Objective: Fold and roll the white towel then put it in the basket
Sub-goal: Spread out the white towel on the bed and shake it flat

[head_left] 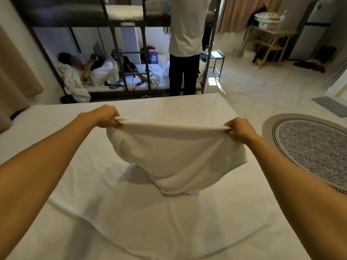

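Observation:
The white towel (174, 152) hangs in the air above the bed (112, 212), stretched between both hands. My left hand (108, 116) grips its upper left corner and my right hand (238, 129) grips the upper right corner. The top edge is pulled taut between them, and the rest sags down in loose folds, its lowest part touching the sheet. No basket is in view.
A round patterned rug (311, 149) lies on the tiled floor right of the bed. Beyond the bed stands a metal bunk bed (127, 53), with a person standing (185, 53) at it and another lying on the lower bunk. A yellow rack (270, 42) stands far right.

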Tool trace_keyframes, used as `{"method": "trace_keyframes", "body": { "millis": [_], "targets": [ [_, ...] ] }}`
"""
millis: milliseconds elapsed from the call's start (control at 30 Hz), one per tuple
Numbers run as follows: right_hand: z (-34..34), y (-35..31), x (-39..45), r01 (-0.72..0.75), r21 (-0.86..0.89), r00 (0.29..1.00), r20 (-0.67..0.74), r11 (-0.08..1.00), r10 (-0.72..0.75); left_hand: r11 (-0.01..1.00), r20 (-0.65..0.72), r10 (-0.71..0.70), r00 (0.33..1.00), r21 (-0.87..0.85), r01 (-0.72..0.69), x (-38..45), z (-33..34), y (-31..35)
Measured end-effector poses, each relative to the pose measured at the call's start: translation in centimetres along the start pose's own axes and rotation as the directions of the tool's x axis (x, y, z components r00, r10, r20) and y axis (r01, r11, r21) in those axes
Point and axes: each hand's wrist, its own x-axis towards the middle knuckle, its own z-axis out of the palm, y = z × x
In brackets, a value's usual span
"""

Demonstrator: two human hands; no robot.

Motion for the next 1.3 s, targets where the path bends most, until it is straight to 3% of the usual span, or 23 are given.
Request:
{"method": "trace_keyframes", "body": {
  "millis": [200,433,667,767,933,1133,1300],
  "targets": [
    [-4.2,-3.7,1.8,0.085,-0.045,0.986,-0.143,0.995,-0.091,0.981,-0.233,-0.084,0.969,-0.188,0.04,-4.2,-3.6,-0.5],
    [-10.6,-7.5,2.8,0.11,-0.175,0.954,-0.256,0.978,-0.153,0.986,-0.353,-0.106,0.93,-0.159,0.052,-7.6,-10.3,1.0],
    [-15.5,-10.1,4.2,0.129,-0.221,0.893,-0.398,0.967,-0.21,0.993,-0.58,-0.115,0.806,-0.084,0.081,-8.1,-16.0,2.1],
    [-16.7,-10.7,5.5,0.123,-0.193,0.85,-0.485,0.974,-0.203,0.991,-0.536,-0.115,0.836,-0.006,0.132,-8.0,-17.0,2.0],
    [-15.7,-11.9,6.9,0.139,-0.212,0.864,-0.452,0.967,-0.223,0.963,-0.28,-0.242,0.929,0.048,0.265,-8.4,-13.5,1.3],
    [-11.8,-9.6,8.0,0.097,-0.233,0.914,-0.364,0.968,-0.179,0.934,-0.203,-0.249,0.947,-0.311,0.179,-7.6,-5.0,0.2],
    [-9.1,-7.2,7.8,0.046,-0.239,0.941,-0.316,0.97,-0.122,0.901,-0.203,-0.269,0.942,-0.398,0.171,-7.2,0.0,0.1]
  ]
}}
